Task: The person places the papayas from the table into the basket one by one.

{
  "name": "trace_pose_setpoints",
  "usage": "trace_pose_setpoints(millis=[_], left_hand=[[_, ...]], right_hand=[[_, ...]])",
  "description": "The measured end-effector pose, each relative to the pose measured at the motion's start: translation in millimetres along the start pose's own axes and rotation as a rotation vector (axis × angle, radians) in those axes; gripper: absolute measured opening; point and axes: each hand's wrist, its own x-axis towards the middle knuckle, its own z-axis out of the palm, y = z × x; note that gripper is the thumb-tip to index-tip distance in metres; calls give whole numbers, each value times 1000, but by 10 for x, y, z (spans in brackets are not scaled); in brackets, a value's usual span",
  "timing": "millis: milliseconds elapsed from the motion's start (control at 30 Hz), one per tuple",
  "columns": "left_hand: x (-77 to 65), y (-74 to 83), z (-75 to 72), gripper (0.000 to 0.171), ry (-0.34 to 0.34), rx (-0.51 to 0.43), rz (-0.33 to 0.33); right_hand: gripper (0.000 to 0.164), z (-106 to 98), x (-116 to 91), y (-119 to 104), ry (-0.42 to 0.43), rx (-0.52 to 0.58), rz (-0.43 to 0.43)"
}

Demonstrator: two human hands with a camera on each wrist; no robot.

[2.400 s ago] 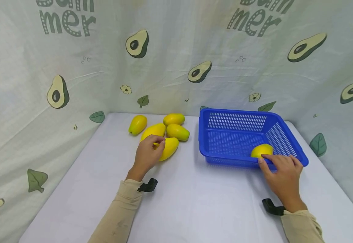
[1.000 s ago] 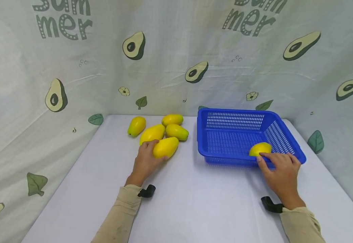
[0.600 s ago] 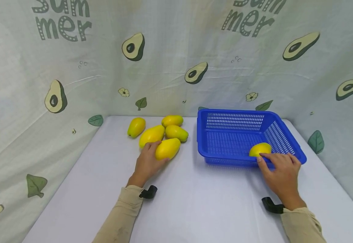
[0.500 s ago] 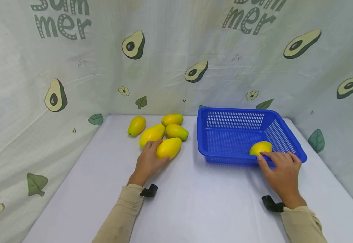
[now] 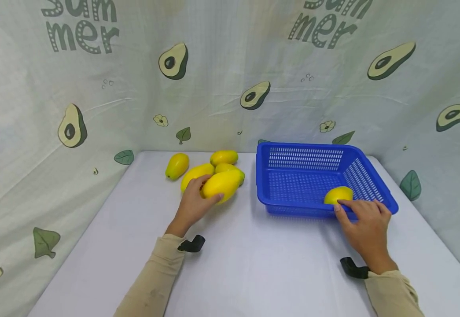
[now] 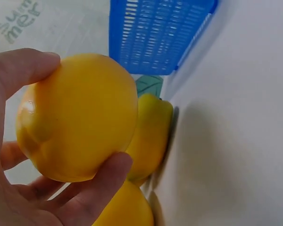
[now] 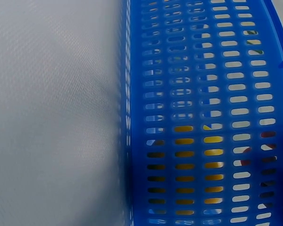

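Observation:
My left hand (image 5: 193, 203) holds a large yellow papaya (image 5: 225, 185) between thumb and fingers. A shadow shows on the cloth below the fruit. In the left wrist view, the thumb and fingertips curve round the papaya (image 6: 85, 117) from both sides. My right hand (image 5: 368, 231) grips the front rim of a blue slotted plastic basket (image 5: 289, 204) near its right corner. Inside the basket, close by that hand, lies another yellow papaya (image 5: 338, 194). Through the slots of the basket wall (image 7: 231, 103) in the right wrist view, yellow fruit shows; the right hand is mostly hidden there.
Several more papayas lie at the back left: one apart (image 5: 177, 165), one beside my left hand (image 5: 198, 172), one near the back edge (image 5: 224, 156), and a green-tipped one (image 5: 240, 177) partly behind the held fruit. A patterned cloth (image 5: 210, 97) hangs behind the white table (image 5: 261, 264).
My left hand first reached in above the front papaya, then closed round it. Since half a second ago it has raised the fruit off the cloth, slightly rightward. My right hand stays on the basket rim.

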Motion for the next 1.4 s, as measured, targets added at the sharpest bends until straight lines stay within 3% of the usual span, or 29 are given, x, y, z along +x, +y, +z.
trace_pose_setpoints(millis=[200,467,1167,1400], left_hand=[[72,116,21,72,6,-102,11],[201,318,62,71,2,-139,67],[351,666,138,70,-67,-65,160],[521,767,193,67,-120,-70,152]], right_hand=[[30,-4,-9,1,2,-1,1],[30,3,-43,7,-1,-1,9],[29,30,-23,1,21,1,-18],[29,18,-8,20,23,-5,-19]])
